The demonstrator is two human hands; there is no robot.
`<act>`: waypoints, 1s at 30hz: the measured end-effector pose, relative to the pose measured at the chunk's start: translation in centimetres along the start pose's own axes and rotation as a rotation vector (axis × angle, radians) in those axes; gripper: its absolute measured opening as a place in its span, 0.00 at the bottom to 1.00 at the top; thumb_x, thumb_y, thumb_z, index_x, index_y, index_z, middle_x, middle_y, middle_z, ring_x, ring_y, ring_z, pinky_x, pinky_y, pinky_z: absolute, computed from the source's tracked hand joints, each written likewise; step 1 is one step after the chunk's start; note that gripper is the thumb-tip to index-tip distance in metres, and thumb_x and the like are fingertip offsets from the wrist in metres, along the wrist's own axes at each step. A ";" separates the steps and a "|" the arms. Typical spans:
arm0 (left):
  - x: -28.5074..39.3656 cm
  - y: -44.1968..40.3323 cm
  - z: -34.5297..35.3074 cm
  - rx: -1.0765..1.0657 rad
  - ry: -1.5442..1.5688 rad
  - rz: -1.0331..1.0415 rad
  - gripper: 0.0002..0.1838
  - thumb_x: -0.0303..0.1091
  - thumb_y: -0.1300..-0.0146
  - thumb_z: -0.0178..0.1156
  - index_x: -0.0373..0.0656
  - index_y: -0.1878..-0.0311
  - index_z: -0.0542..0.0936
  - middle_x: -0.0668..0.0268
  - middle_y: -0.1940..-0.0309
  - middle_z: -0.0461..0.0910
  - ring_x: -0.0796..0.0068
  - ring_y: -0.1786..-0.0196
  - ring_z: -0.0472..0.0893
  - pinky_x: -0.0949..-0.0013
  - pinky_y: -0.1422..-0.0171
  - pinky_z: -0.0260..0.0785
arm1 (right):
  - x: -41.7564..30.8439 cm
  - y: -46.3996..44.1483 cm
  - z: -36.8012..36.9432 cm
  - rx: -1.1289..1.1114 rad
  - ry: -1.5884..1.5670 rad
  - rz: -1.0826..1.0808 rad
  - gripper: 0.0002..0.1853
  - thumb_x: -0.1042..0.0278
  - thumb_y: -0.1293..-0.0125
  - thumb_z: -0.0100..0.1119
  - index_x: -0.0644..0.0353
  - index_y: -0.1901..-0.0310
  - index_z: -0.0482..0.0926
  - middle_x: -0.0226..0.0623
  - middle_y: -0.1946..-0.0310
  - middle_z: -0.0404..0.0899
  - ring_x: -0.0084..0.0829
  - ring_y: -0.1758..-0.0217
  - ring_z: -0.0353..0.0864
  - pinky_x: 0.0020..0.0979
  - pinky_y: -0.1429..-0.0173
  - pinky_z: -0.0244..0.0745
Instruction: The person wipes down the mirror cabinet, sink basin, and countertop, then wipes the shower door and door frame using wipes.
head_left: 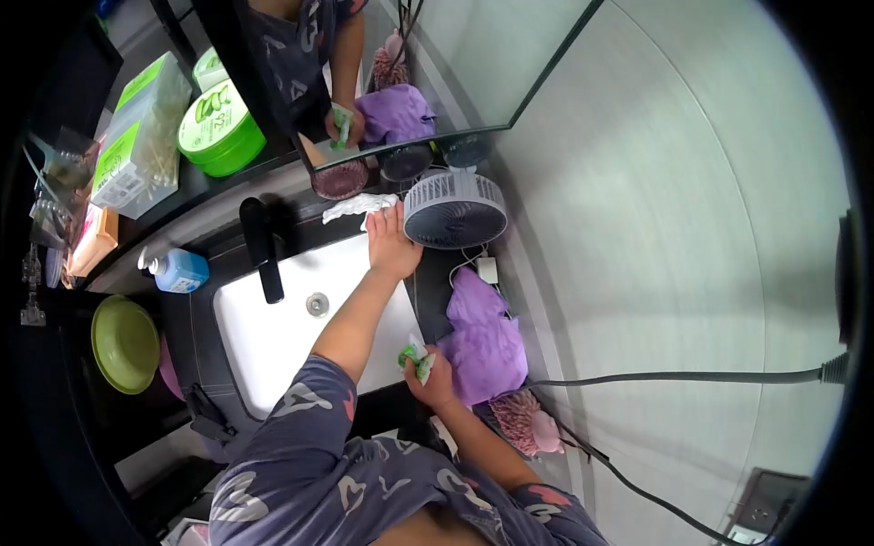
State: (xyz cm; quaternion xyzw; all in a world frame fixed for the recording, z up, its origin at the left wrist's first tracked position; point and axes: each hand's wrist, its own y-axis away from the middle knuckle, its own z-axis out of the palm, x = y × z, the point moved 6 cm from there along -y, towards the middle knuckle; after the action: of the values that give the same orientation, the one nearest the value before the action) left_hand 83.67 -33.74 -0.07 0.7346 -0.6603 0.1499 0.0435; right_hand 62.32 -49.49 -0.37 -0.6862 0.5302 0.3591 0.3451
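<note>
My left hand [393,244] reaches across the white sink [273,332] to the dark counter behind it. Its fingers are stretched out flat beside a small grey fan [455,211], over one end of a crumpled white cloth or tissue [355,208]; what lies under the palm is hidden. Closer to my body, my right hand [431,380] is closed around a crumpled green-and-white packet [414,357] at the sink's front right corner. Just right of that hand lies a bunched purple cloth [482,337].
A black faucet [261,246] overhangs the sink. To the left stand a blue pump bottle [180,271] and a green basin [126,344]. The shelf above holds a green round tub [218,129] and a cotton swab box [137,168]. A mirror [482,64] overhangs the fan; a dark cable [674,377] crosses the right.
</note>
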 end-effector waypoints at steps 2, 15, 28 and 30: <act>1.4 1.6 0.2 -0.018 0.023 0.033 0.42 0.56 0.34 0.48 0.32 0.26 0.57 0.48 0.31 0.62 0.44 0.25 0.53 0.46 0.19 0.34 | 0.5 0.1 0.5 0.000 0.027 -0.010 0.15 0.67 0.41 0.67 0.63 0.57 0.73 0.44 0.72 0.80 0.45 0.69 0.84 0.39 0.64 0.78; 1.7 6.1 -1.8 -0.254 -0.076 0.405 0.36 0.56 0.31 0.48 0.41 0.27 0.64 0.56 0.30 0.66 0.47 0.25 0.58 0.50 0.19 0.41 | 0.4 0.6 0.4 0.035 -0.038 -0.004 0.16 0.69 0.44 0.68 0.62 0.56 0.73 0.48 0.69 0.79 0.50 0.67 0.82 0.41 0.64 0.78; -14.5 3.8 -4.1 0.078 -0.038 -0.214 0.38 0.49 0.32 0.52 0.46 0.23 0.55 0.55 0.31 0.66 0.47 0.28 0.61 0.52 0.21 0.47 | 0.2 0.3 0.1 0.055 -0.028 -0.034 0.16 0.66 0.43 0.69 0.62 0.56 0.75 0.45 0.71 0.80 0.44 0.70 0.83 0.40 0.65 0.78; -15.0 5.0 -5.4 0.063 -0.080 -0.177 0.38 0.44 0.35 0.56 0.45 0.23 0.56 0.55 0.31 0.66 0.47 0.29 0.62 0.53 0.22 0.51 | 0.0 0.0 0.3 0.050 -0.015 -0.042 0.16 0.66 0.43 0.69 0.62 0.56 0.75 0.45 0.71 0.80 0.44 0.71 0.83 0.40 0.65 0.78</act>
State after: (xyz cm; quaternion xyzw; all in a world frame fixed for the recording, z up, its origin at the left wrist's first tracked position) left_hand 76.66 -18.64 0.19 0.7964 -0.5891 0.1365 0.0072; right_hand 62.24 -49.22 -0.51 -0.6858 0.5217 0.3436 0.3735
